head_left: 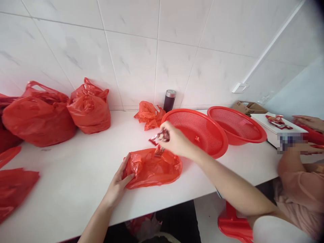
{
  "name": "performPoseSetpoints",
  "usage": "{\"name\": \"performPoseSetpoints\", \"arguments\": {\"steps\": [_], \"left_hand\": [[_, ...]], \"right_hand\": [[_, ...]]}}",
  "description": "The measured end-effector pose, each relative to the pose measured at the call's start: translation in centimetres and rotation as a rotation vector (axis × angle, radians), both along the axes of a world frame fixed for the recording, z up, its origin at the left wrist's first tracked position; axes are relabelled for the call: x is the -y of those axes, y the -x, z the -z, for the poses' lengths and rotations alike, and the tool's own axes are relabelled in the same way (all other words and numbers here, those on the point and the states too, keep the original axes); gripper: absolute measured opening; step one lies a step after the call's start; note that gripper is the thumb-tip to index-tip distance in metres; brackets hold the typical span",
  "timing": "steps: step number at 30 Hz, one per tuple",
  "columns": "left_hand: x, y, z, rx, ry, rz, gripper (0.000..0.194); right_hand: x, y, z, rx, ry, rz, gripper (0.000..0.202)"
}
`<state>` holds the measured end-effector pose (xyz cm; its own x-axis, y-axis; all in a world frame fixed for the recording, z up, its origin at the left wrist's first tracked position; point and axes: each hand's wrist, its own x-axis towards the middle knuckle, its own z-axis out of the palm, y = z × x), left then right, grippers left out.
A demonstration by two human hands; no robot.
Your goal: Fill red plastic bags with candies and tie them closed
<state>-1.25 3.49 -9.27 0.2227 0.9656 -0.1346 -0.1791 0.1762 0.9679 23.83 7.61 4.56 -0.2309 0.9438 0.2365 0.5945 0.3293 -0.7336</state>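
A red plastic bag (152,172) lies with its mouth spread on the white table (76,189). My left hand (120,180) grips the bag's left edge between thumb and fingers. Above the bag's back right edge, my right hand (172,140) is closed on several small red-and-clear packets (163,135). Another packet (159,151) shows just below that hand, at the bag's back rim. To the right stands a red perforated basket (215,140) with a small packet (197,138) inside.
Full red bags (89,109) stand back left. Behind are crumpled bags (149,114) and a dark flask (169,101). A second basket (238,125), a cardboard box (249,107) and a white scale-like device (286,130) are right, beside another person's hands (310,122).
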Motion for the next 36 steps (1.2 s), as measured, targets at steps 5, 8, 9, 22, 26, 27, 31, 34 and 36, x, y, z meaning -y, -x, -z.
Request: {"name": "performPoseSetpoints", "arguments": {"steps": [5, 8, 9, 22, 26, 27, 31, 34, 36], "left_hand": [[0.5, 0.7, 0.8, -0.434, -0.256, -0.048, 0.073], [0.8, 1.5, 1.0, -0.684, -0.310, -0.162, 0.070], [0.9, 1.8, 1.0, -0.712, -0.303, -0.191, 0.069], [1.0, 2.2, 0.2, -0.666, -0.281, -0.166, 0.076], [1.1, 2.3, 0.1, -0.644, -0.280, -0.148, 0.078], [1.1, 2.3, 0.1, -0.645, -0.281, -0.149, 0.078], [1.0, 2.5, 0.5, -0.648, -0.289, -0.170, 0.078], [0.9, 2.4, 0.7, -0.641, -0.322, -0.194, 0.076], [0.8, 2.4, 0.7, -0.631, -0.343, -0.199, 0.075]], "right_hand": [[1.2, 5.1, 7.4, 0.123, 0.095, -0.117, 0.018], [0.1, 5.0, 9.9, 0.200, 0.158, -0.050, 0.020], [-0.2, 4.7, 10.1, 0.206, 0.161, -0.026, 0.020], [-0.8, 5.1, 8.1, -0.110, 0.358, -0.179, 0.012], [-1.7, 5.1, 7.8, -0.021, 0.282, -0.184, 0.018], [-1.8, 5.0, 7.6, 0.004, 0.270, -0.185, 0.022], [-1.4, 4.6, 6.5, 0.200, 0.286, -0.147, 0.030], [-0.6, 4.1, 5.5, 0.176, 0.189, -0.069, 0.026], [-0.5, 3.3, 4.2, 0.080, 0.089, -0.053, 0.033]]}}
